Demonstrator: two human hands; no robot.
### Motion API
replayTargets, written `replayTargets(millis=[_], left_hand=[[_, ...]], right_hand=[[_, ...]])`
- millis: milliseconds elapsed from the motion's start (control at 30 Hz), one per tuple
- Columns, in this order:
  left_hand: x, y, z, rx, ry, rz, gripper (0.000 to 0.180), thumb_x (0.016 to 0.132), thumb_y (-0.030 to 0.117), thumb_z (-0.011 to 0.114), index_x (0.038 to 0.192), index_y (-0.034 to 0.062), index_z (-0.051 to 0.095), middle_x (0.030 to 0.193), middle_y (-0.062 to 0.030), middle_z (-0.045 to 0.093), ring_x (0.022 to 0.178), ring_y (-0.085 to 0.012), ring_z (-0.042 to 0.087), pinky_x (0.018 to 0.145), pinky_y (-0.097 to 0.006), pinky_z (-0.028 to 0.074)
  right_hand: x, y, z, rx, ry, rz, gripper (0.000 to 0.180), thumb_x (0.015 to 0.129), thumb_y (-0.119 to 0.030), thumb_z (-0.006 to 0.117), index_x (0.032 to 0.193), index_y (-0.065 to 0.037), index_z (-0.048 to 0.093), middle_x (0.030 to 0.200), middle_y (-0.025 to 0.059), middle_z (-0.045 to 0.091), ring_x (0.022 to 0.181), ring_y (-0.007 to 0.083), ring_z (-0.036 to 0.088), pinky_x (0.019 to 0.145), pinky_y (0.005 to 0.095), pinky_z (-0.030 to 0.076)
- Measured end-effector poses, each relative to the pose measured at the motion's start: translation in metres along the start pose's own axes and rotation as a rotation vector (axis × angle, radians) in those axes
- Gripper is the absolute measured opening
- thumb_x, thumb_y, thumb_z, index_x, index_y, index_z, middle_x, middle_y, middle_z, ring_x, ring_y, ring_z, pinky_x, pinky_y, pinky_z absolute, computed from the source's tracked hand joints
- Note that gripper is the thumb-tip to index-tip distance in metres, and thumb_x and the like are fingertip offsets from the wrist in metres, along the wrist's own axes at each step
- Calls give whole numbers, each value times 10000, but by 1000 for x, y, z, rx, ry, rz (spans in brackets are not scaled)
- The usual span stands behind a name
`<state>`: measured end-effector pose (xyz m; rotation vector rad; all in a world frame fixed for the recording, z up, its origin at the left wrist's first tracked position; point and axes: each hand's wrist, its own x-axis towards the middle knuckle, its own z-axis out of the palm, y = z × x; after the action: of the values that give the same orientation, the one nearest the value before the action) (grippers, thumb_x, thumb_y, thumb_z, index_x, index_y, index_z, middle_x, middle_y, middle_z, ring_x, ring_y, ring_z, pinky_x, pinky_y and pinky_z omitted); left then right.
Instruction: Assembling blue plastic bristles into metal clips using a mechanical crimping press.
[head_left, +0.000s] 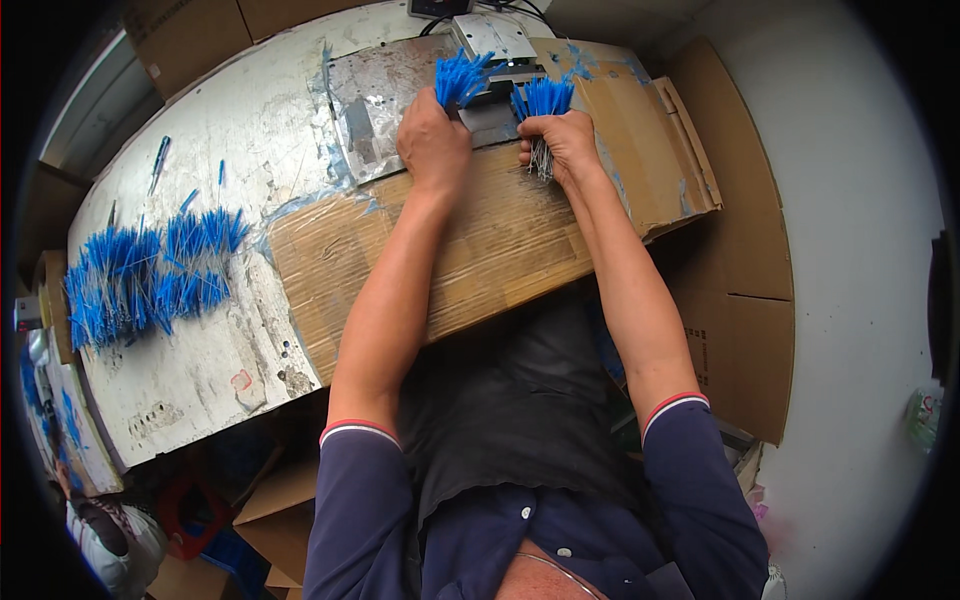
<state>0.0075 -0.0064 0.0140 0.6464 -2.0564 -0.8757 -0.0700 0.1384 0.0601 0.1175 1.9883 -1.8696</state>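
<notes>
My left hand (434, 142) is closed round a bunch of thin blue-ended wires (461, 78), whose blue ends fan out beyond the fist. Beside it on the right, my right hand (566, 142) grips a second bunch of blue-ended wires (544, 98). Bare grey wire ends hang below that hand, over the cardboard. Both fists are near a small metal fixture (494, 38) at the far side of the table. A large heap of similar blue-ended wires (125, 280) lies at the left, in rough rows.
A flattened cardboard sheet (370, 275) covers the table's near edge. Behind it lies a worn metal plate (385, 85). A pen (159, 165) rests on the white tabletop (265, 130). Cardboard boxes (735, 240) stand at the right, by a pale wall. A red plastic item (195, 515) is below left.
</notes>
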Motion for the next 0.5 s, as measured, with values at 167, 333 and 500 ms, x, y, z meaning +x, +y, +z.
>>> replayTargets(millis=[167, 333, 500], left_hand=[[0, 0, 1, -30, 35, 15, 117, 852, 75, 648, 958, 38, 615, 868, -196, 672, 857, -410, 646, 754, -507, 480], [2, -4, 6, -20, 40, 33, 146, 810, 29, 620, 954, 52, 613, 907, -157, 658, 910, -367, 622, 806, -474, 473], [3, -7, 8, 12, 134, 165, 146, 827, 69, 645, 972, 52, 634, 896, -178, 667, 880, -392, 631, 780, -513, 467]], right_hand=[[1, -4, 10, -41, 42, -19, 98, 705, 103, 684, 658, 77, 602, 616, 166, 616, 477, 239, 625, 408, 356, 539], [9, 0, 11, -22, 72, -35, 106, 733, 91, 706, 683, 88, 612, 623, 179, 626, 487, 248, 641, 412, 362, 552], [10, 4, 7, 38, 46, -17, 125, 767, 32, 760, 775, 85, 647, 681, 166, 662, 540, 238, 667, 470, 359, 604]])
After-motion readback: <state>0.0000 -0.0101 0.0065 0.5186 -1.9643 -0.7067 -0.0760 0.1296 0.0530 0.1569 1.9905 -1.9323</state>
